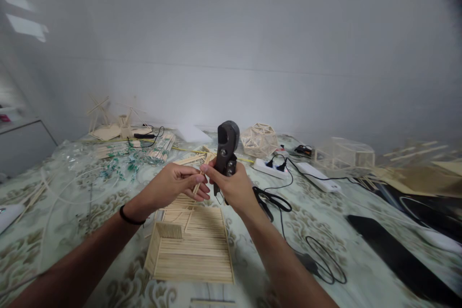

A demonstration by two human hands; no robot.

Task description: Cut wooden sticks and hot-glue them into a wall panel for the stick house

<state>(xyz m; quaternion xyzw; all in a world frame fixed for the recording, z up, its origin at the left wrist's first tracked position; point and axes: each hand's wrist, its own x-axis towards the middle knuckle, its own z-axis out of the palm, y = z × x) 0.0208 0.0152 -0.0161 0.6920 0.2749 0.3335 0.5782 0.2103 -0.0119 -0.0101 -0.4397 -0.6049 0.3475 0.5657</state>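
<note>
Above the middle of the table, my left hand [180, 183] has its fingers closed round thin wooden sticks [197, 184]. Beside it, my right hand [231, 180] grips a dark grey cutter-like hand tool [226, 147] with a rounded top and visible screws; its exact kind is hard to tell. The right thumb and fingertips also touch the upper part of the sticks. Below both hands lies a flat model base [202, 255] made of side-by-side wooden sticks, with a low stick wall [156, 245] standing at its left.
Behind stand wooden stick models [259, 139] and bundled sticks [160, 148]. A white power strip [270, 168] with plugs, black scissors [270, 202] and a loose cable [327, 262] lie right. A long black slab [393, 250] lies farther right; plastic wrapping [72, 154] lies left.
</note>
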